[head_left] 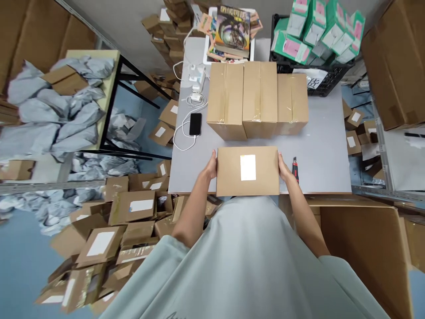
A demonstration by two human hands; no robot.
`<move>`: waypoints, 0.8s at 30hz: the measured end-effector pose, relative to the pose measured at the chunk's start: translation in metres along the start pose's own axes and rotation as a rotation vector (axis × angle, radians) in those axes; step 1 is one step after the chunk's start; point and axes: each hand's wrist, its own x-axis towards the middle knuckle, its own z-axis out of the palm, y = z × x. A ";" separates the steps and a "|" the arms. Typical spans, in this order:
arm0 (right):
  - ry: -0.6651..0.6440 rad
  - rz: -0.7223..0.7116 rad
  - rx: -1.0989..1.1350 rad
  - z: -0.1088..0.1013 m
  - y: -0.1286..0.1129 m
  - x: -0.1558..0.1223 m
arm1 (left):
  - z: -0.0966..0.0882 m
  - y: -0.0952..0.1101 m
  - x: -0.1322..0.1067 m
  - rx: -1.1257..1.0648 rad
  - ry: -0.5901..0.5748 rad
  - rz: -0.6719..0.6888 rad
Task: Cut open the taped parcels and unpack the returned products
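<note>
A brown cardboard box (229, 173) with a white label (248, 167) on top lies at the front edge of the table, close to my body. My left hand (211, 165) presses against its left side, and my right hand (283, 166) grips the opposite end, so the box is held between both palms. Just right of my right hand lies a red and black utility knife (295, 169). Behind the held box stand three taped cardboard boxes (259, 95) in a row.
A phone (195, 124) on a white cable and a power strip (197, 79) lie at left. Farther back are a white bin of books (232, 31) and a black crate (327, 84) of green cartons. A large open carton (361, 239) stands right; boxes (133, 221) cover the floor left.
</note>
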 end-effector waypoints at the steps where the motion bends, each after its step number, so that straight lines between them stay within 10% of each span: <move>1: -0.026 0.043 0.055 0.000 -0.005 -0.003 | 0.001 0.002 -0.002 -0.064 -0.044 -0.045; 5: -0.006 0.206 0.283 -0.005 -0.021 -0.024 | -0.005 0.008 -0.020 -0.420 -0.128 -0.164; 9: 0.021 0.119 0.321 -0.005 -0.039 -0.050 | -0.019 0.017 -0.045 -0.620 -0.020 0.033; 16: 0.056 -0.071 0.324 0.011 -0.053 -0.089 | -0.032 0.019 -0.081 -0.669 0.064 0.168; 24: 0.026 -0.026 0.185 0.017 -0.037 -0.099 | -0.023 -0.015 -0.081 -0.639 0.085 0.016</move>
